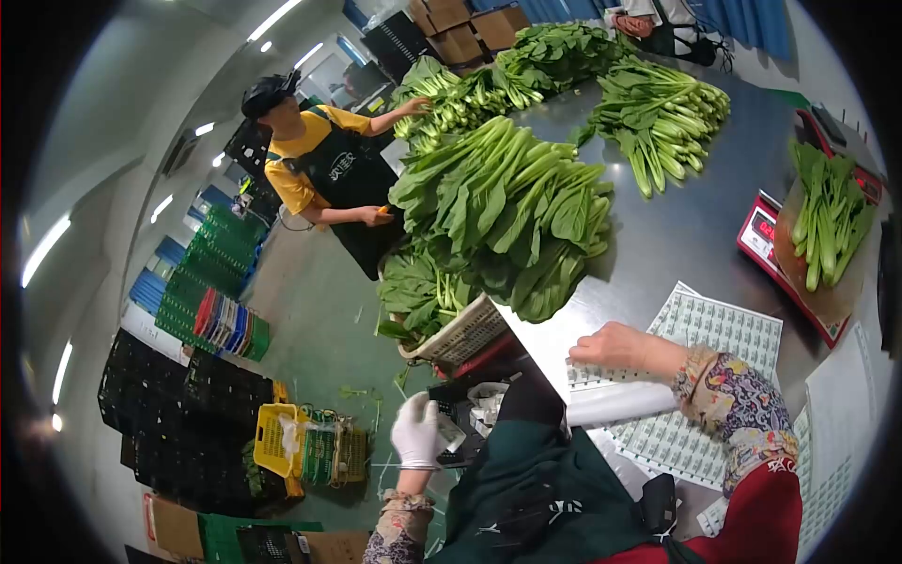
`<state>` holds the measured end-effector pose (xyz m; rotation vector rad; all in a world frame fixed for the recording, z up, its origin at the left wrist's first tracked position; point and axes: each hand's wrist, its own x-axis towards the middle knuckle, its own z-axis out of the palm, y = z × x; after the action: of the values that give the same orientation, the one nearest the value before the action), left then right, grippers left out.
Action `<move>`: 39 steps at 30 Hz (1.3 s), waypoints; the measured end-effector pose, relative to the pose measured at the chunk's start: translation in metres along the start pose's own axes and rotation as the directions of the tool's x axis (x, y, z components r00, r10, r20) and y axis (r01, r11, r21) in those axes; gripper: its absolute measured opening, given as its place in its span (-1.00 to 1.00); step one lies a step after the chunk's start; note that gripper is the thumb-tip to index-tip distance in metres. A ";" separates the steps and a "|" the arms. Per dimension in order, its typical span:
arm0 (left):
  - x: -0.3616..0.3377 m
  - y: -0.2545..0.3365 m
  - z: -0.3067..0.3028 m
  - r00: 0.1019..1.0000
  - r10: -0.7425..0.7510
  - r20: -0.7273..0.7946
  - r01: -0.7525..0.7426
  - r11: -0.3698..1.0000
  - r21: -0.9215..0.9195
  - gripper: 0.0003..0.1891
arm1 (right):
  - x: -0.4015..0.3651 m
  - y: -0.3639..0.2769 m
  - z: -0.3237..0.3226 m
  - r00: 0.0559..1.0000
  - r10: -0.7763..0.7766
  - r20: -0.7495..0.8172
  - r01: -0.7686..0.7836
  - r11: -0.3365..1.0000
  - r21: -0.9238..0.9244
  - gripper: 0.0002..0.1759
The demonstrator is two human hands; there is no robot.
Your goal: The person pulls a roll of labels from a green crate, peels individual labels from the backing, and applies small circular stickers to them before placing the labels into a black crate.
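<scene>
My right hand, bare, is closed over the label sheets near the table's edge; what its fingers hold, if anything, is too small to name. Below it lies a clear plastic roll or bag. My left hand, in a white glove, hangs beside the table over a dark crate; its fingers are partly curled and their grip is unclear. A large heap of leafy greens lies on the table ahead. More greens rest on the red scale at the right.
A co-worker in a dark apron stands across at the left, one hand on greens. A light basket of greens stands against the table. Yellow and black crates are on the floor at the left.
</scene>
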<state>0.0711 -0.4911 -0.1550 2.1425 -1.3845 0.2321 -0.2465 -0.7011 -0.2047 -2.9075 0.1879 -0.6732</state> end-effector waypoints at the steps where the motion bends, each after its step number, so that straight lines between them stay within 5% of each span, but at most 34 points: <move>1: -0.001 0.032 -0.001 0.995 -0.019 0.097 0.035 0.985 -0.168 -0.76 | 0.003 -0.005 -0.009 0.999 0.007 -0.035 -0.006 1.000 0.023 -0.92; 3: -0.002 0.058 0.018 0.959 0.123 0.255 -0.039 0.949 -0.312 -0.59 | 0.013 -0.016 -0.020 0.997 0.010 -0.077 -0.006 0.999 0.049 -0.91; 4: -0.002 0.075 0.020 0.881 0.107 0.460 0.127 0.885 -0.448 -0.50 | 0.019 -0.022 -0.024 0.995 0.013 -0.096 -0.007 0.998 0.064 -0.89; 7: 0.005 0.112 0.033 0.749 0.331 0.573 0.107 0.794 -0.599 -0.47 | 0.035 -0.037 -0.034 0.986 0.022 -0.166 -0.010 0.997 0.072 -0.86; 9: 0.002 0.103 0.069 0.702 0.411 0.582 0.295 0.576 -0.762 -0.54 | 0.042 -0.042 -0.040 0.983 0.021 -0.182 -0.010 0.998 0.057 -0.90; 11: 0.002 0.105 0.085 0.671 0.340 0.659 0.493 0.459 -0.739 -0.68 | 0.041 -0.043 -0.038 0.983 0.033 -0.180 -0.024 0.998 0.054 -0.91; 12: 0.006 0.113 0.084 0.696 0.244 0.675 0.484 0.535 -0.693 -0.77 | 0.040 -0.045 -0.037 0.981 0.020 -0.195 -0.022 1.000 -0.008 -0.91; 13: 0.008 0.118 0.085 0.642 0.215 0.736 0.625 0.410 -0.665 -0.81 | 0.038 -0.045 -0.037 0.979 0.013 -0.203 -0.027 0.997 -0.065 -0.90; 14: 0.010 0.118 0.094 0.755 0.327 0.569 0.326 0.565 -0.758 -0.82 | 0.032 -0.046 -0.034 0.978 -0.006 -0.206 -0.023 0.990 -0.139 -0.89; 15: 0.013 0.125 0.092 0.721 0.335 0.606 0.409 0.500 -0.763 -0.83 | 0.029 -0.053 -0.041 0.973 0.036 -0.228 -0.071 0.987 -0.145 -0.87; 17: 0.014 0.123 0.132 0.795 0.336 0.504 0.202 0.637 -0.744 -0.82 | 0.020 -0.058 -0.049 0.927 0.194 -0.320 -0.216 0.976 -0.037 -0.90; 18: 0.022 0.132 0.122 0.687 0.280 0.670 0.326 0.705 -0.630 -0.81 | 0.018 -0.062 -0.055 0.870 0.318 -0.376 -0.311 0.947 0.080 -0.92; 19: 0.020 0.141 0.120 0.734 0.264 0.626 0.426 0.540 -0.726 -0.79 | 0.018 -0.065 -0.058 0.796 0.434 -0.423 -0.388 0.901 0.195 -0.90; 21: 0.024 0.143 0.115 0.621 0.282 0.732 0.533 0.533 -0.657 -0.75 | 0.017 -0.068 -0.062 0.720 0.574 -0.389 -0.499 0.819 0.284 -0.86; 24: 0.014 0.140 0.117 0.703 0.424 0.571 0.488 0.296 -0.821 -0.70 | 0.014 -0.072 -0.062 0.665 0.671 -0.328 -0.578 0.740 0.344 -0.83; 27: 0.015 0.126 0.126 0.819 0.380 0.429 0.240 0.453 -0.859 -0.67 | 0.013 -0.069 -0.049 0.681 0.668 -0.301 -0.588 0.743 0.320 -0.82; 29: 0.018 0.124 0.113 0.766 0.330 0.552 0.447 0.344 -0.826 -0.60 | 0.012 -0.069 -0.043 0.701 0.648 -0.299 -0.574 0.761 0.302 -0.82; 33: 0.008 0.130 0.111 0.783 0.365 0.504 0.259 0.545 -0.797 -0.60 | 0.014 -0.073 -0.032 0.677 0.686 -0.268 -0.589 0.723 0.361 -0.81; 39: 0.002 0.131 0.131 0.798 0.300 0.523 0.316 0.532 -0.786 -0.80 | 0.006 -0.071 -0.025 0.437 0.880 -0.185 -0.729 0.467 0.501 -0.73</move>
<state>-0.0637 -0.6038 -0.2137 1.3440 -1.3587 -1.0750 -0.2457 -0.6351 -0.1677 -1.8627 1.3063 -0.9649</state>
